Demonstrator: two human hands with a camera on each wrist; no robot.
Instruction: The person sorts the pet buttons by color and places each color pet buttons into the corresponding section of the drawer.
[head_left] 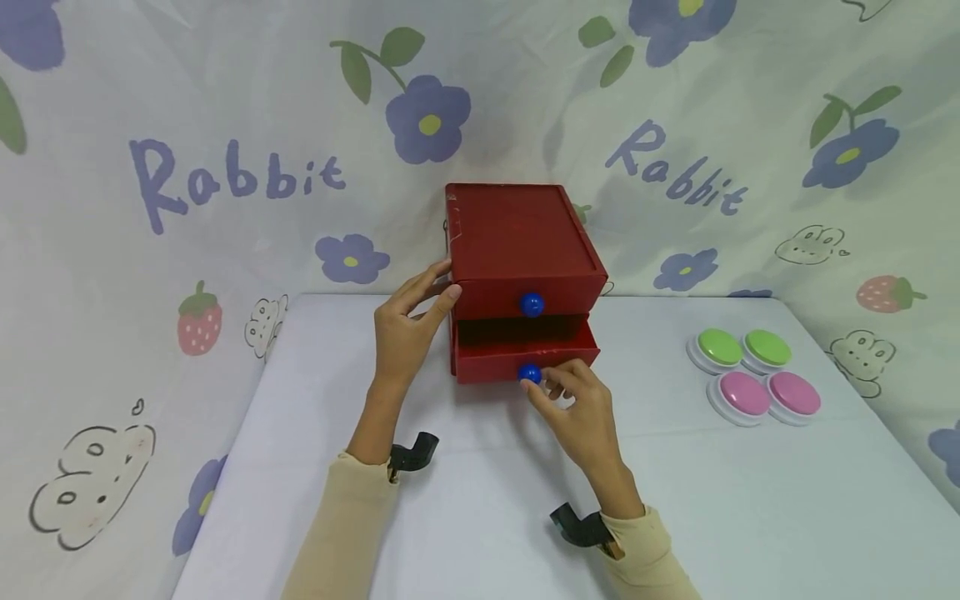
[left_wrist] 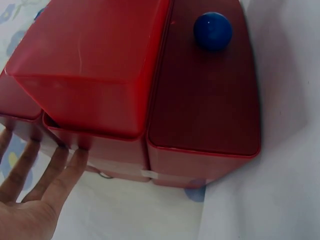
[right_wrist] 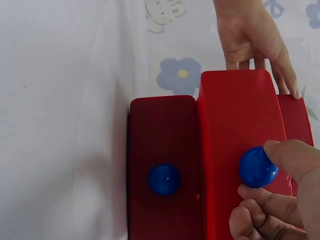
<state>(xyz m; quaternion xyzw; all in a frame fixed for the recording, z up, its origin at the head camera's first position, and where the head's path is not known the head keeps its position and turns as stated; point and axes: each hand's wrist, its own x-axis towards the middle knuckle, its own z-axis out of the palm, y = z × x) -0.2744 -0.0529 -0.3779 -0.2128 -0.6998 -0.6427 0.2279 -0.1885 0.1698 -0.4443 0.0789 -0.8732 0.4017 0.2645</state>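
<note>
A red drawer cabinet (head_left: 525,233) stands against the patterned cloth. Its middle drawer (head_left: 487,367) is pulled partway out, with part of its dark inside showing from above. My right hand (head_left: 581,412) pinches that drawer's round blue knob (right_wrist: 257,167) between thumb and forefinger, the other fingers curled below. At the cabinet's left side, my left hand (head_left: 405,337) rests its extended fingers (left_wrist: 62,172) against the wall near the upper front corner. The bottom drawer (right_wrist: 162,130), with its own blue knob (right_wrist: 164,179), is closed; the pulled-out drawer hides it in the head view.
Above the pulled-out drawer, the top drawer's blue knob (head_left: 532,305) shows on a closed front. Two green buttons (head_left: 720,346) and two pink buttons (head_left: 744,392) on white bases sit to the right on the white table (head_left: 480,517). Printed cloth (head_left: 247,100) rises behind and beside it.
</note>
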